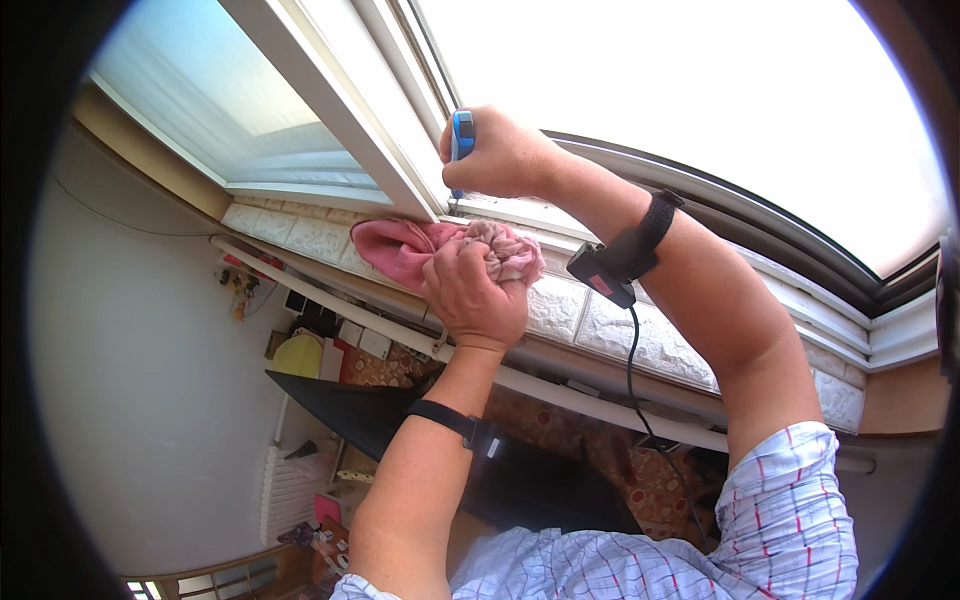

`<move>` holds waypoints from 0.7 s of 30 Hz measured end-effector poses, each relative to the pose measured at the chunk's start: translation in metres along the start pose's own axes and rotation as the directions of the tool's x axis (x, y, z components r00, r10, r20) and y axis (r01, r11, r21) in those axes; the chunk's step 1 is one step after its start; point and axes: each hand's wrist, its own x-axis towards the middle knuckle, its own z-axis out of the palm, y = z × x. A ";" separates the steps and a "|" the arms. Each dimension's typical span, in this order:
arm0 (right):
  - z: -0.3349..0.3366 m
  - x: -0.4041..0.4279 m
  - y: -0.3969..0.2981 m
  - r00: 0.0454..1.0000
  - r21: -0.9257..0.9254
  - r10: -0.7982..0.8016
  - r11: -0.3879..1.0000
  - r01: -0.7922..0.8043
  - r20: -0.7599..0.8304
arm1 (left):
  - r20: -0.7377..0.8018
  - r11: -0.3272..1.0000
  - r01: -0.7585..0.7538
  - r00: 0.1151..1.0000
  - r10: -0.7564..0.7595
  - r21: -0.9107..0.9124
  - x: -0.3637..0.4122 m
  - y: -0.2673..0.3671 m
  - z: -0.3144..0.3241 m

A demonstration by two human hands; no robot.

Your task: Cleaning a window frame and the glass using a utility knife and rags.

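My right hand [499,154] is closed around a blue-handled tool [463,135], possibly a utility knife or small brush. The tool's lower end points down into the corner of the white window frame [420,142], beside the sliding sash. Below it, my left hand [476,289] grips a crumpled pink cloth [401,247] with a brownish, soiled-looking bunched part. The cloth lies over the white brick-textured sill [555,307], just under the window track. Where the tool's tip meets the frame is too small to make out clearly.
A frosted sash [247,112] stands at the left. Below the sill runs a white pipe [540,386], with a black panel [540,480] and a patterned floor [517,412] lower down. A cable [637,390] hangs from the strapped device [604,277] on my right forearm.
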 end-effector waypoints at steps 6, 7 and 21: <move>-0.015 -0.006 -0.010 0.998 -0.028 0.039 0.999 -0.037 0.040 | 0.026 1.000 0.003 1.000 -0.003 0.023 -0.001 -0.001 -0.001; -0.021 -0.008 -0.017 0.986 -0.054 0.151 0.988 -0.147 0.066 | 0.026 1.000 0.002 1.000 -0.003 0.025 -0.001 -0.001 -0.001; -0.019 -0.002 0.012 0.984 0.161 0.076 0.982 -0.103 0.163 | 0.025 0.999 -0.030 0.999 0.031 -0.028 0.002 0.005 -0.005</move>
